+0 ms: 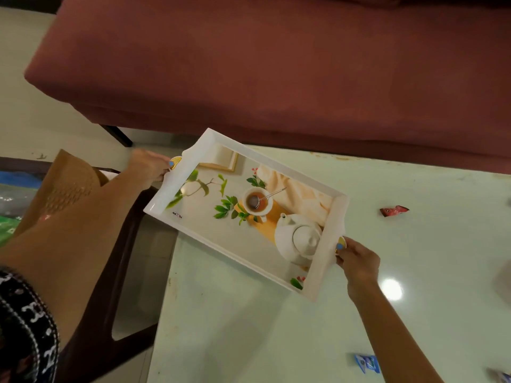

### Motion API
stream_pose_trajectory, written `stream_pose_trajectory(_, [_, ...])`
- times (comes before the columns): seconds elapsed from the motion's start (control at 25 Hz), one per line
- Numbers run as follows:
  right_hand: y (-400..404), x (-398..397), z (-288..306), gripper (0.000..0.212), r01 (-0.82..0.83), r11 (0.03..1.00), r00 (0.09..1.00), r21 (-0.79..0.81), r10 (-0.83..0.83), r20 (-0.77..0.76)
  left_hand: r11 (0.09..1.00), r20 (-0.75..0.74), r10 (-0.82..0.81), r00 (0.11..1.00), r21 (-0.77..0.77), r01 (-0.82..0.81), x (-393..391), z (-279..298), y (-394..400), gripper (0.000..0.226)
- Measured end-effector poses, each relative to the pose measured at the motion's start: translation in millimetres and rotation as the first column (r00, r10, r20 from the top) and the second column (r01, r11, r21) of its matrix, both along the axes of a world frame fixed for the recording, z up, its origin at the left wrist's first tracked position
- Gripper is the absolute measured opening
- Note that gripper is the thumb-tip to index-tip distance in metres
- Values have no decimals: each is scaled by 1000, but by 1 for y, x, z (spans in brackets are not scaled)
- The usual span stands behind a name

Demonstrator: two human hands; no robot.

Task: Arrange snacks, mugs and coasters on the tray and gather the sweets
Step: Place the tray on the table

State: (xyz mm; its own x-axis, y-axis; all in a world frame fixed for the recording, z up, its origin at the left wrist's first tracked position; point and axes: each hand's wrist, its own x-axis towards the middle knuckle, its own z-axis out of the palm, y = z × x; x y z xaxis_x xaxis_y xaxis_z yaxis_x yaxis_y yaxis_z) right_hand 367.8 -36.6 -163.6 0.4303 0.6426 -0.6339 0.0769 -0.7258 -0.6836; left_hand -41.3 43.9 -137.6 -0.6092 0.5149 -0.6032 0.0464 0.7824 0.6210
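A white rectangular tray (206, 146), printed inside with a teapot, a cup and leaves, hangs tilted over the left end of the pale green table (249, 327). My left hand (150, 165) grips its gold handle at the far left end. My right hand (358, 262) grips the gold handle at the near right end. Nothing lies in the tray. A red wrapped sweet (394, 210) lies on the table to the right of the tray. A blue wrapped sweet (367, 363) lies near the table's front edge.
A dark red sofa (276, 64) runs along the far side of the table. A dark brown chair (121, 272) stands left of the table, with a tan paper bag (59, 186) beyond it. Another wrapper (502, 377) shows at the bottom right corner.
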Motion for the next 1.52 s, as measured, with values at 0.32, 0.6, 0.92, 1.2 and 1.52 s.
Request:
stream_pose_trajectory(0.32, [15, 77, 36, 29, -146, 989, 989, 32, 145, 27, 996, 178, 90, 980, -27, -86, 61, 31, -96, 6])
stream_pose_trajectory(0.6, [-5, 110, 18, 29, -223, 974, 973, -32, 224, 47, 982, 187, 184, 965, -71, -174, 96, 12, -157, 12])
stream_pose_trajectory(0.92, [-16, 117, 0, 29, -244, 969, 967, -50, 247, 66, 975, 135, 222, 966, -55, -217, 111, 2, -172, 20])
stream_pose_trajectory(1.2, [-19, 117, -2, 28, -270, 962, 954, -46, 273, 120, 974, 93, 221, 971, -68, -215, 114, -2, -174, 13])
stream_pose_trajectory(1.52, [-20, 105, 25, 41, -486, 863, 786, -135, 500, 363, 993, -136, 106, 985, -32, -112, 124, 16, -185, 26])
